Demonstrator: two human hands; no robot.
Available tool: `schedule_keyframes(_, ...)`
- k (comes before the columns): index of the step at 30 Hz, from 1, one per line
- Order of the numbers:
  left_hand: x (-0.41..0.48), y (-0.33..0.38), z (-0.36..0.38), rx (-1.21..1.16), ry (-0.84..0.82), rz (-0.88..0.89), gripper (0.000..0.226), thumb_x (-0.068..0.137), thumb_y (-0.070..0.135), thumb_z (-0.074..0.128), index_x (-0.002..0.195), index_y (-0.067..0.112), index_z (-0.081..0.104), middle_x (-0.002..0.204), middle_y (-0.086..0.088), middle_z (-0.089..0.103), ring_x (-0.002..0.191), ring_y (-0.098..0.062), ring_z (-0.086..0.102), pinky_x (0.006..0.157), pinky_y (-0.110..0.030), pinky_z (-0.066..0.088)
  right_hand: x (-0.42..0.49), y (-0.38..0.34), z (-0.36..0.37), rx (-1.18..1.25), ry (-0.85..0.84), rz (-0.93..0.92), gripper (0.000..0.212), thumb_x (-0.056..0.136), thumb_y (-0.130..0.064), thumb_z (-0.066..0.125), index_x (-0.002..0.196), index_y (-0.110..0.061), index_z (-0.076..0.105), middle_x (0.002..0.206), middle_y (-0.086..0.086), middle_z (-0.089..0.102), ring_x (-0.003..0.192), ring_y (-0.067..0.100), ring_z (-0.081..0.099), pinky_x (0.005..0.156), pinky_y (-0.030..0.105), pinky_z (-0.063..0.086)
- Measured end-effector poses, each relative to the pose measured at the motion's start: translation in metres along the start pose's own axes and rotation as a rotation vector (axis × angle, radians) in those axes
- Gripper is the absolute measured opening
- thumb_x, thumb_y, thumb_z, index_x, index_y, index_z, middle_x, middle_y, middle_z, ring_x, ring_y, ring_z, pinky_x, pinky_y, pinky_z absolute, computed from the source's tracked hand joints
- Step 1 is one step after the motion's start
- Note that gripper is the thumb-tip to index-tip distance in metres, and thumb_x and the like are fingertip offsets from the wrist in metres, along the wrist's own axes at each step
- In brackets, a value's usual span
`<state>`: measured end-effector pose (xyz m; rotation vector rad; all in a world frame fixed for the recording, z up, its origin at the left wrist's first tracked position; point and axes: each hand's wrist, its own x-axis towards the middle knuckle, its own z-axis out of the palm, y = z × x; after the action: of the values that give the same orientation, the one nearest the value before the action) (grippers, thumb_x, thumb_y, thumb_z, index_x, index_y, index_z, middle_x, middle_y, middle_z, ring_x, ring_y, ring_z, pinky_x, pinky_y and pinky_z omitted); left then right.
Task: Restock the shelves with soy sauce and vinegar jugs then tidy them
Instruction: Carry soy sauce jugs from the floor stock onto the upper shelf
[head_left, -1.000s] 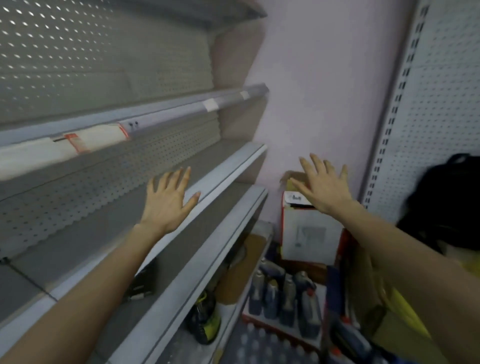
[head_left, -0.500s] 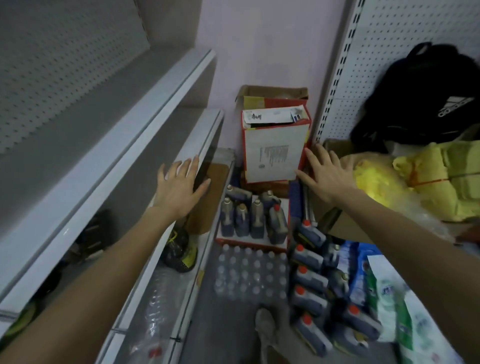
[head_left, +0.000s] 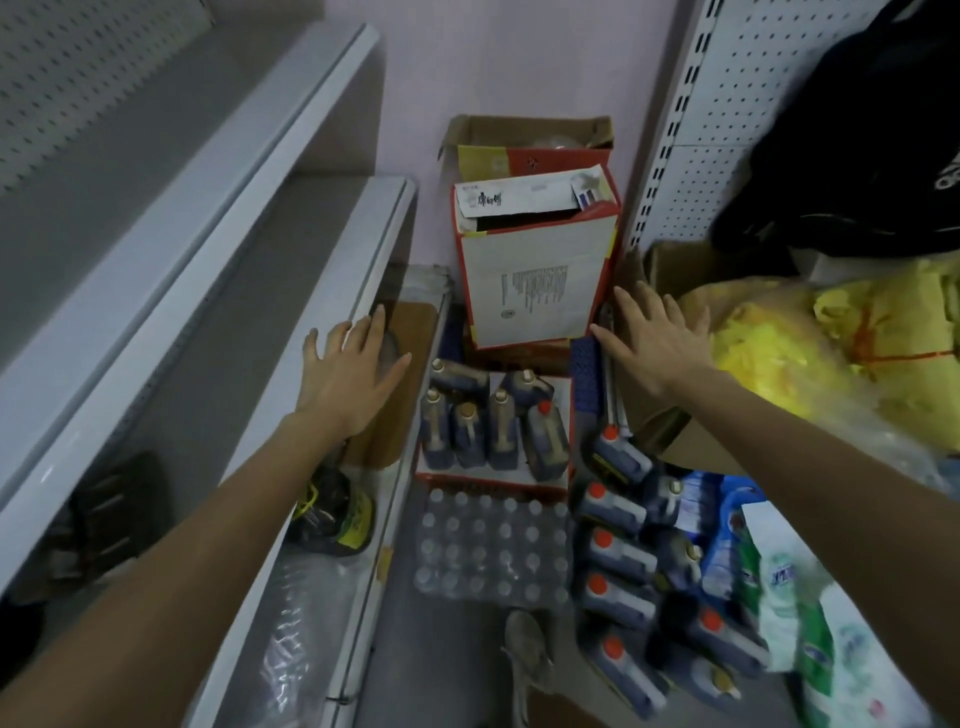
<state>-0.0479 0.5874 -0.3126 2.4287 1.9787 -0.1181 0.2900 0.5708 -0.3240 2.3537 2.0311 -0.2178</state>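
Note:
Several dark jugs with tan caps (head_left: 488, 426) stand in a low red-edged tray (head_left: 493, 480) on the floor. More dark jugs with orange caps (head_left: 618, 556) lie in a row to the right of it. My left hand (head_left: 353, 374) hovers with spread fingers over the edge of the grey shelves (head_left: 291, 291), holding nothing. My right hand (head_left: 657, 338) is also spread and empty, just right of a white and red carton (head_left: 535, 280). One dark jug with a yellow label (head_left: 332, 514) sits on the bottom shelf under my left forearm.
A shrink-wrapped pack of clear bottles (head_left: 488, 545) lies on the floor below the tray. Yellow bags (head_left: 852, 343), a brown box (head_left: 670, 431) and a black backpack (head_left: 852, 156) fill the right side. Green and white packs (head_left: 789, 587) lie at lower right. A shoe (head_left: 527, 649) is below.
The view has tipped down from the upper shelves to the floor stock. Both hands stay spread and empty, now lower, above the jugs and the carton.

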Motion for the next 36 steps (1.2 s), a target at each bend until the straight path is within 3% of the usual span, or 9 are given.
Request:
schedule_keyframes(8, 0.031, 0.007, 0.069, -0.111, -0.084, -0.025, 0.067, 0.097, 0.05, 0.035, 0.149, 0.009, 0.023, 0.144, -0.018, 0.044, 0.133, -0.037, 0.039, 0.109, -0.058, 0.021, 0.017, 0.0, 0.081, 0.039, -0.213, -0.02, 0.069, 0.092, -0.065, 0.015, 0.151, -0.03, 0.001, 0.159, -0.002, -0.001, 0.145, 0.03, 0.006, 0.112, 0.06, 0.002)
schedule_keyframes(12, 0.038, 0.017, 0.116, -0.044, -0.092, 0.17, 0.05, 0.087, 0.032, 0.064, 0.119, 0.0, 0.044, 0.09, -0.029, 0.067, 0.075, -0.045, 0.067, 0.061, -0.06, 0.052, 0.02, 0.002, 0.134, 0.06, -0.299, 0.023, 0.069, 0.092, -0.065, 0.015, 0.151, -0.03, 0.0, 0.16, -0.001, -0.001, 0.145, 0.028, 0.006, 0.112, 0.06, 0.003)
schedule_keyframes(14, 0.049, 0.018, 0.141, -0.082, -0.319, 0.152, 0.068, 0.094, 0.059, 0.025, 0.115, 0.0, 0.053, 0.094, -0.026, 0.066, 0.084, -0.045, 0.063, 0.072, -0.06, 0.051, 0.021, 0.003, 0.16, 0.053, -0.308, 0.042, 0.069, 0.093, -0.064, 0.016, 0.151, -0.029, 0.005, 0.159, -0.001, 0.001, 0.145, 0.028, 0.007, 0.112, 0.06, 0.006)
schedule_keyframes(16, 0.06, 0.018, 0.174, -0.059, -0.347, 0.091, 0.096, 0.09, 0.063, -0.011, 0.126, 0.002, 0.054, 0.116, -0.024, 0.06, 0.106, -0.043, 0.053, 0.091, -0.057, 0.04, 0.026, 0.003, 0.185, 0.045, -0.298, 0.066, 0.068, 0.093, -0.063, 0.018, 0.15, -0.028, 0.011, 0.159, 0.0, 0.003, 0.145, 0.027, 0.01, 0.112, 0.06, 0.009)
schedule_keyframes(19, 0.084, 0.018, 0.215, -0.041, -0.293, 0.087, 0.079, 0.091, 0.056, -0.001, 0.146, 0.012, 0.034, 0.148, -0.019, 0.035, 0.134, -0.039, 0.031, 0.106, -0.056, 0.022, 0.039, 0.002, 0.22, 0.05, -0.273, 0.141, 0.067, 0.093, -0.062, 0.021, 0.149, -0.026, 0.017, 0.159, 0.001, 0.008, 0.144, 0.027, 0.014, 0.111, 0.06, 0.013)
schedule_keyframes(22, 0.108, 0.02, 0.243, 0.019, -0.286, 0.119, 0.063, 0.097, 0.05, 0.014, 0.152, 0.021, 0.016, 0.158, -0.011, 0.016, 0.142, -0.035, 0.017, 0.11, -0.057, 0.017, 0.054, -0.002, 0.255, 0.065, -0.266, 0.206, 0.067, 0.093, -0.061, 0.023, 0.149, -0.023, 0.017, 0.158, 0.002, 0.012, 0.143, 0.028, 0.017, 0.111, 0.06, 0.015)
schedule_keyframes(26, 0.124, 0.024, 0.268, -0.038, -0.202, 0.113, 0.065, 0.099, 0.046, 0.032, 0.152, 0.011, 0.016, 0.15, -0.016, 0.036, 0.138, -0.035, 0.028, 0.11, -0.052, 0.018, 0.066, -0.005, 0.298, 0.073, -0.289, 0.22, 0.07, 0.094, -0.062, 0.024, 0.15, -0.021, 0.015, 0.158, 0.003, 0.01, 0.143, 0.03, 0.014, 0.11, 0.063, 0.014)
schedule_keyframes(32, 0.14, 0.017, 0.32, 0.076, -0.298, 0.192, 0.069, 0.095, 0.052, 0.008, 0.153, 0.016, 0.014, 0.156, -0.012, 0.024, 0.141, -0.032, 0.025, 0.11, -0.051, 0.02, 0.072, -0.009, 0.349, 0.086, -0.353, 0.269, 0.07, 0.094, -0.06, 0.025, 0.15, -0.02, 0.012, 0.158, 0.005, 0.009, 0.144, 0.031, 0.014, 0.112, 0.06, 0.012)
schedule_keyframes(36, 0.151, 0.016, 0.358, 0.026, -0.277, 0.182, 0.065, 0.099, 0.051, 0.024, 0.15, 0.01, 0.023, 0.149, -0.016, 0.038, 0.134, -0.036, 0.036, 0.103, -0.053, 0.031, 0.081, -0.012, 0.38, 0.101, -0.344, 0.302, 0.07, 0.093, -0.061, 0.027, 0.15, -0.021, 0.016, 0.158, 0.006, 0.012, 0.143, 0.029, 0.017, 0.11, 0.059, 0.016)
